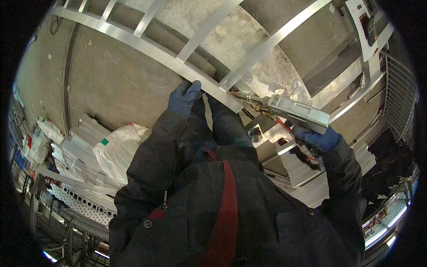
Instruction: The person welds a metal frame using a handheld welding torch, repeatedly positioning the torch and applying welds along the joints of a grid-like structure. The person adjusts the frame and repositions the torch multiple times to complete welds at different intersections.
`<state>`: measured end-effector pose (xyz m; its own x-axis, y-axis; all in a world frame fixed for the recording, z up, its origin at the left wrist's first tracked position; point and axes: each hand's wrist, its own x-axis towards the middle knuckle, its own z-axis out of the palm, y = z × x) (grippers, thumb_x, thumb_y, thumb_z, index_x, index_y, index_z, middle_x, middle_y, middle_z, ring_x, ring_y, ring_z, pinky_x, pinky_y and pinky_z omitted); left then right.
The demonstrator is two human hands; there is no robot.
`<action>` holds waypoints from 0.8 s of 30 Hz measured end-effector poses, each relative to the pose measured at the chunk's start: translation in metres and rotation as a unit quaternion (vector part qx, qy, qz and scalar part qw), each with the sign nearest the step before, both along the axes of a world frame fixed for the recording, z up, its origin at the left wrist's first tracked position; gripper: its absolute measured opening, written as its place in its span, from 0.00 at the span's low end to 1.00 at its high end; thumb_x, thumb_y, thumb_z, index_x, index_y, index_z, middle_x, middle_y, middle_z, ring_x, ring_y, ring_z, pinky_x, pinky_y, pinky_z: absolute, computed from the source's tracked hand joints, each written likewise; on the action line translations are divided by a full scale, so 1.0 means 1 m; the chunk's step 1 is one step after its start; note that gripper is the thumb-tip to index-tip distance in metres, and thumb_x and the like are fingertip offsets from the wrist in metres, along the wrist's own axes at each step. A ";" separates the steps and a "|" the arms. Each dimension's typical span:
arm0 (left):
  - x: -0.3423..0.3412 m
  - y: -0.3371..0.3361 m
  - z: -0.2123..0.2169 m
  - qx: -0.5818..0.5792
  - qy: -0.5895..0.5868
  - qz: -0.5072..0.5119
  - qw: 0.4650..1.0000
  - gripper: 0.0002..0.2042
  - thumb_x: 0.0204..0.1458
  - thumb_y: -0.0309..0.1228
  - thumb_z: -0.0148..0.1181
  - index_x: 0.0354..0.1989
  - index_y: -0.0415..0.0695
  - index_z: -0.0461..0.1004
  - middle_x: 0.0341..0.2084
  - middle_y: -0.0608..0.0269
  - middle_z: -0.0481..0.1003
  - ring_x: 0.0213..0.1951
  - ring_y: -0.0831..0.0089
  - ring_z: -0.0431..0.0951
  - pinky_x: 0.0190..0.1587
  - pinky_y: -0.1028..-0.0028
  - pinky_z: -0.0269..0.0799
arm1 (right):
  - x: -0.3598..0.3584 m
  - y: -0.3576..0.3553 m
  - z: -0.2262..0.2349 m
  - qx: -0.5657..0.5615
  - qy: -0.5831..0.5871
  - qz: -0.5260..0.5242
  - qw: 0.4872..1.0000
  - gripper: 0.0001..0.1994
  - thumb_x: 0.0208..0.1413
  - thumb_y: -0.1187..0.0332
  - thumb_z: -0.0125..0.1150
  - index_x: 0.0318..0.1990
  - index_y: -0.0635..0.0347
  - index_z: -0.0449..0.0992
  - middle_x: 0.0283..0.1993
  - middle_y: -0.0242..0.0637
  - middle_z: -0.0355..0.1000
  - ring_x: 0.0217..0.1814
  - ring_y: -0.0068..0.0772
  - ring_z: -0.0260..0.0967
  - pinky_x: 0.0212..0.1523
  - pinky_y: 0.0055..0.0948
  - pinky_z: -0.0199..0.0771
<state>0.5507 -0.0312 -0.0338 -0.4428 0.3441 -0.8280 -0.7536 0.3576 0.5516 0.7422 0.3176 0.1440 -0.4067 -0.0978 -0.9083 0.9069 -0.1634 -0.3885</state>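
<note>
A silvery metal ladder-like frame [178,66] of square tube crosses in front of me, its near rail ending close to my legs. My left hand [183,99], in a blue glove, is closed on the near rail, with the thumb on its edge. In my right hand [321,137], also blue-gloved, is a boxy grey welding gun [299,112] with a copper-coloured nozzle. Its nozzle points left, close to the rail's end, beside the last crossbar. Whether the tip touches the metal I cannot tell. The right fingers are partly hidden beneath the gun body.
Left of me lie a white sack [119,149] and stacked metal profiles [84,167]. A calculator [371,31] rests on a white sheet [359,26] at the far right. A wire rack [399,95] stands at the right. Flat metal lengths [307,178] lie beside my right arm.
</note>
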 end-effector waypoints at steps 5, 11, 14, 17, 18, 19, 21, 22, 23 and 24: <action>0.007 -0.009 -0.020 0.018 -0.013 -0.010 1.000 0.31 0.65 0.51 0.62 0.63 0.35 0.71 0.51 0.53 0.79 0.50 0.68 0.80 0.55 0.66 0.77 | 0.041 -0.002 0.035 0.126 0.001 -0.045 0.991 0.23 0.65 0.65 0.65 0.64 0.63 0.72 0.53 0.41 0.78 0.47 0.29 0.77 0.46 0.30 0.81; 0.008 -0.011 -0.023 0.009 -0.051 -0.002 0.999 0.29 0.67 0.50 0.59 0.65 0.38 0.69 0.52 0.54 0.79 0.50 0.63 0.83 0.54 0.62 0.80 | 0.100 -0.007 0.074 0.126 0.010 -0.124 0.984 0.20 0.65 0.65 0.62 0.62 0.62 0.74 0.49 0.38 0.79 0.40 0.27 0.76 0.42 0.29 0.78; 0.006 -0.014 -0.016 -0.001 -0.065 -0.042 0.997 0.29 0.68 0.50 0.57 0.66 0.39 0.68 0.52 0.53 0.80 0.48 0.62 0.84 0.54 0.62 0.81 | 0.125 -0.021 0.096 0.130 0.005 -0.166 0.978 0.22 0.64 0.64 0.64 0.63 0.62 0.75 0.50 0.38 0.80 0.45 0.28 0.77 0.49 0.30 0.77; 0.007 -0.017 -0.001 -0.016 -0.058 -0.099 0.993 0.25 0.67 0.46 0.59 0.64 0.40 0.72 0.49 0.54 0.82 0.47 0.63 0.85 0.53 0.64 0.80 | 0.143 -0.044 0.118 0.185 0.053 -0.216 0.957 0.23 0.63 0.64 0.66 0.63 0.62 0.76 0.49 0.36 0.80 0.46 0.29 0.77 0.50 0.30 0.76; 0.010 -0.017 0.007 -0.034 -0.054 -0.115 0.991 0.24 0.67 0.45 0.60 0.63 0.40 0.73 0.49 0.55 0.82 0.47 0.64 0.85 0.52 0.65 0.80 | 0.153 -0.051 0.134 0.144 0.002 -0.292 0.945 0.22 0.62 0.66 0.66 0.63 0.63 0.76 0.49 0.36 0.80 0.46 0.29 0.76 0.50 0.30 0.76; 0.010 -0.014 0.016 -0.049 -0.062 -0.130 0.988 0.23 0.67 0.44 0.61 0.62 0.40 0.75 0.48 0.55 0.82 0.47 0.64 0.84 0.52 0.65 0.81 | 0.158 -0.055 0.138 0.138 0.018 -0.295 0.945 0.22 0.63 0.66 0.65 0.63 0.63 0.76 0.49 0.36 0.80 0.46 0.29 0.76 0.50 0.30 0.76; 0.010 -0.006 0.037 -0.059 0.057 -0.239 0.967 0.20 0.66 0.41 0.63 0.61 0.45 0.77 0.42 0.61 0.84 0.39 0.69 0.84 0.43 0.67 0.81 | 0.170 -0.067 0.138 0.138 0.058 -0.305 0.941 0.22 0.64 0.66 0.65 0.63 0.63 0.75 0.49 0.36 0.80 0.46 0.30 0.76 0.49 0.29 0.76; 0.009 -0.001 0.051 -0.097 0.083 -0.293 0.948 0.20 0.65 0.41 0.63 0.62 0.46 0.77 0.40 0.61 0.84 0.37 0.71 0.83 0.41 0.68 0.80 | 0.175 -0.075 0.138 0.169 0.056 -0.296 0.938 0.22 0.64 0.67 0.64 0.64 0.63 0.75 0.48 0.37 0.80 0.45 0.30 0.76 0.48 0.29 0.76; 0.007 0.004 0.064 -0.142 0.101 -0.337 0.925 0.20 0.65 0.41 0.63 0.62 0.48 0.77 0.39 0.62 0.84 0.35 0.72 0.83 0.39 0.68 0.80 | 0.182 -0.079 0.139 0.155 0.061 -0.313 0.935 0.22 0.64 0.67 0.64 0.64 0.63 0.74 0.48 0.37 0.80 0.45 0.30 0.76 0.48 0.29 0.77; 0.004 0.013 0.076 -0.139 0.154 -0.378 0.902 0.21 0.65 0.42 0.62 0.64 0.49 0.75 0.41 0.59 0.84 0.40 0.69 0.83 0.44 0.67 0.79 | 0.188 -0.085 0.140 0.141 0.069 -0.334 0.929 0.23 0.64 0.66 0.65 0.64 0.63 0.74 0.48 0.36 0.80 0.45 0.30 0.76 0.47 0.29 0.77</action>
